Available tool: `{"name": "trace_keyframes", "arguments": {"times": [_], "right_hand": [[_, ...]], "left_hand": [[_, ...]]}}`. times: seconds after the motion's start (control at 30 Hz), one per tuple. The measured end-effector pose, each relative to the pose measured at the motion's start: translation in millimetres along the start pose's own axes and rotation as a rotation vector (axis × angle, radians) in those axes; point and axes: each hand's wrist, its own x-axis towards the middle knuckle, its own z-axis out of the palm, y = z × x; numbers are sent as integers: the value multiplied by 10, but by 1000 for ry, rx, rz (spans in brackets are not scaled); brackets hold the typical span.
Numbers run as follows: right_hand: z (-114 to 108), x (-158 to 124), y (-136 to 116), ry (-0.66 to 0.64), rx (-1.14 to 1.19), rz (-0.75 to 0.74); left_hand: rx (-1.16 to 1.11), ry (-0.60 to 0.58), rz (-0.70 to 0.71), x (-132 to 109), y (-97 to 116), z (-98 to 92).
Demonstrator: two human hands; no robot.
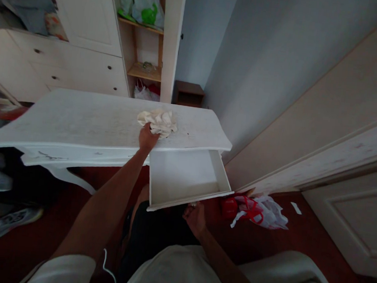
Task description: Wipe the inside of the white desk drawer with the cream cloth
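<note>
Head view: left hand [148,139] fingers grasp the crumpled cloth [158,121] at frame centre, on the white desk top [78,121]. Below centre, right hand [196,217] meets the open drawer [182,176] front; its grip cannot be determined.

Left hand [148,138] is out over the white surface [78,118], fingers tucked against the near edge of a crumpled cream cloth [158,122]; whether they grip it can't be told. Just to the right, the drawer [185,178] stands pulled open, its inside bare and white. Right hand [195,217] sits low at the drawer's front edge, fingers curled up toward it. On the red floor beside it lies a red-and-white plastic bag [258,211].
</note>
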Motion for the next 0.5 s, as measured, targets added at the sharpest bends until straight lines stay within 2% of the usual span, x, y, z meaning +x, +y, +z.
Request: {"name": "trace_keyframes", "arguments": {"times": [0.3, 0.5], "right_hand": [[-119, 28, -82, -45, -90, 21], [-276, -28, 96, -73, -139, 60]], "left_hand": [[-6, -15, 0, -43, 58, -35], [5, -29, 21, -65, 60, -63]]}}
